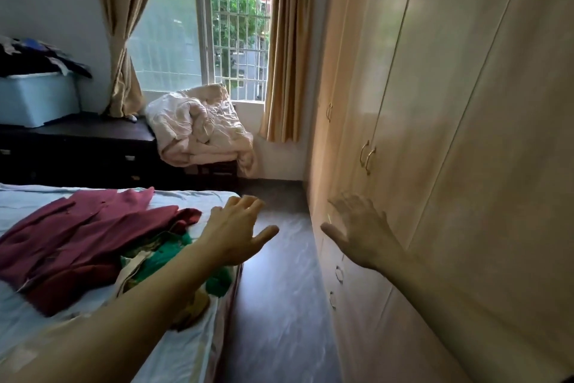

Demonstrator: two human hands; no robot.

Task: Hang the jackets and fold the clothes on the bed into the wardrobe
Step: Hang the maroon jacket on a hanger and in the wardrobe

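Maroon clothes [77, 236] are lying on the bed [174, 361] beside green fabric [164, 261]; we are holding our left hand [236, 233] and right hand [363, 227] spread and empty above the floor [279, 305], between bed edge and closed wardrobe [450, 134].

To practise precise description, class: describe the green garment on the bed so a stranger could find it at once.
Find the bed on the left of the room, facing the wardrobe. On its side toward the wardrobe, the green garment lies right of the maroon clothes. It is the only bright green piece there.
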